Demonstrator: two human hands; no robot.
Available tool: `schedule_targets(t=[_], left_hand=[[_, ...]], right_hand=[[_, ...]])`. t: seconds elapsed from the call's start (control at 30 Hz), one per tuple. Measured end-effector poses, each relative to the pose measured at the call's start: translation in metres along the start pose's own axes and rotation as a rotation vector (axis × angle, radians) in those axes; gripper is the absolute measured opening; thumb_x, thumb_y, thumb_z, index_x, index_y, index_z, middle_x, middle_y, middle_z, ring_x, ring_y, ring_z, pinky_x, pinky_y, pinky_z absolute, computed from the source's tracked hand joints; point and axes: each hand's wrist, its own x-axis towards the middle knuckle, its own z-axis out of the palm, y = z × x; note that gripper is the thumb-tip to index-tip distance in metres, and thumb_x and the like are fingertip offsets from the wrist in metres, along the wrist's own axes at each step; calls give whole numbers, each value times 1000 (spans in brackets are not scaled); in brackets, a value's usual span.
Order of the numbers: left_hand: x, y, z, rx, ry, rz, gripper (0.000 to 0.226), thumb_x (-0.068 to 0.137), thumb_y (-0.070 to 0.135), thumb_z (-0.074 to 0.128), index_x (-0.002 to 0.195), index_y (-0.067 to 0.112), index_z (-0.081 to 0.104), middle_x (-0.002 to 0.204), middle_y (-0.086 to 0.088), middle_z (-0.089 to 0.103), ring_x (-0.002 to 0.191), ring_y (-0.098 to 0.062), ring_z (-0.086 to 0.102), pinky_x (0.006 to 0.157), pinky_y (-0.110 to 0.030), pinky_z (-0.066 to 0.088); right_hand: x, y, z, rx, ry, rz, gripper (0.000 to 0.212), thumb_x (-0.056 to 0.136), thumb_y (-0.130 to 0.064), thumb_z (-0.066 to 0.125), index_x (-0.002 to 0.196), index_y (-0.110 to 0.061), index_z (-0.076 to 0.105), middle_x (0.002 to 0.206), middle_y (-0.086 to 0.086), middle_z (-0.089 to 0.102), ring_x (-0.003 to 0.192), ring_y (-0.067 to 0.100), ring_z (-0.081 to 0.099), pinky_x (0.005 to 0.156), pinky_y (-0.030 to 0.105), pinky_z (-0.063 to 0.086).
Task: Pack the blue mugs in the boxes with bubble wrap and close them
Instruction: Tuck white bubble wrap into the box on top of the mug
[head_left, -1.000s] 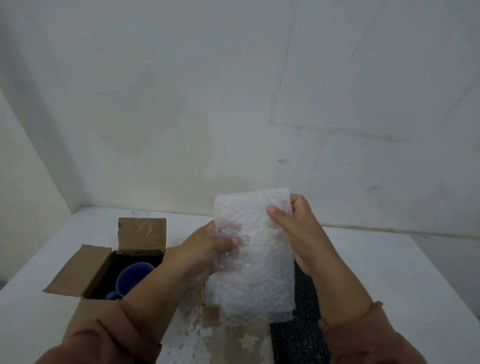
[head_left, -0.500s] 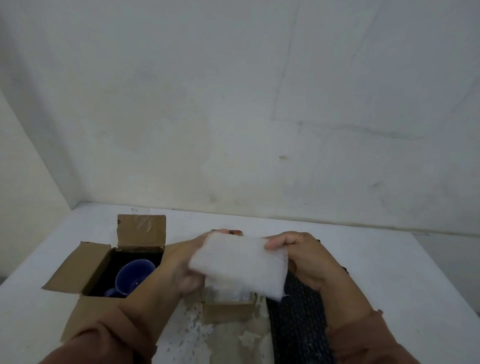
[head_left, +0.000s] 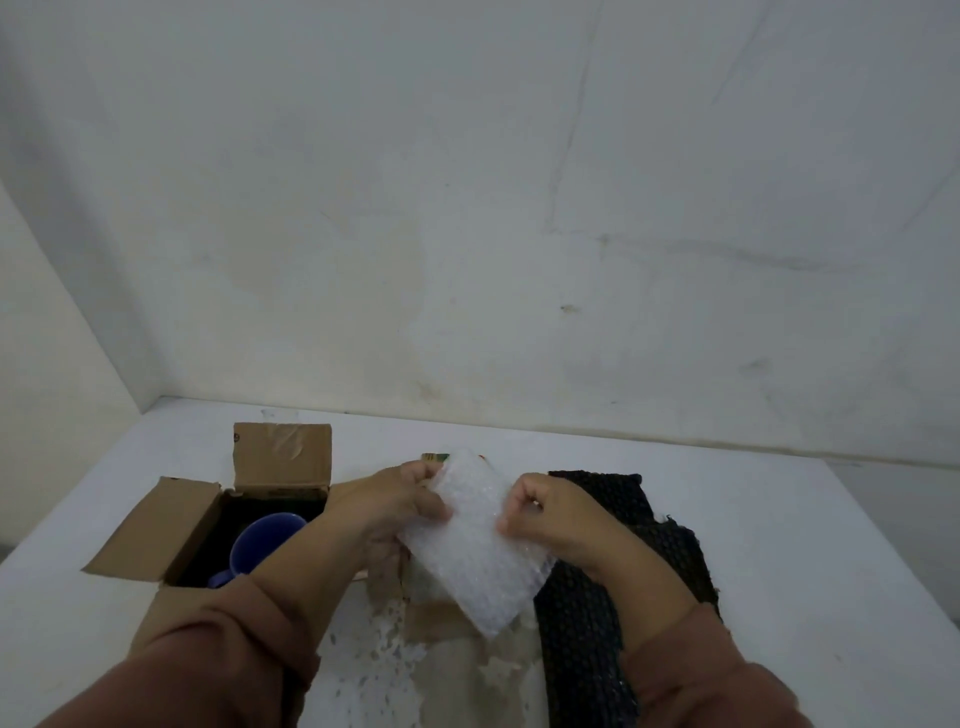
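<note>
A white sheet of bubble wrap (head_left: 475, 551) hangs tilted between both hands just above the table. My left hand (head_left: 400, 501) pinches its left edge. My right hand (head_left: 545, 512) grips its right edge with curled fingers. To the left stands an open cardboard box (head_left: 283, 457) with its flaps spread. A blue mug (head_left: 260, 543) sits inside it, partly hidden by my left forearm. Behind the sheet another box (head_left: 434, 621) is mostly covered.
A black sheet of bubble wrap (head_left: 597, 623) lies on the white table (head_left: 805, 545) under my right forearm. The table surface near me is worn and peeling. A grey wall closes off the back and the left side.
Both hands have lowered the white sheet from chest height to just over the table. It was folded short and flat half a second ago and now hangs longer, tilted down to the right.
</note>
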Motion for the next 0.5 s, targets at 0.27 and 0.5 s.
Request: schedule_targets(t=[0.27,0.5], left_hand=[[8,-23,1,-19,218,73,71,85,-14,50,145,19,29,131,-13,48,96,-26,53,67,-28,51],[35,-57,-4,870,333,502,74,87,2,56,149,20,19,139,-9,44,120,-21,50,94,-24,40]], right_hand=[[14,16,47,127,198,198,18,85,-8,55,94,-23,48,98,5,53,75,14,51,58,22,45],[12,24,66,-480,324,98,20,88,-32,52,106,-24,50,108,2,56,100,22,50,84,33,45]])
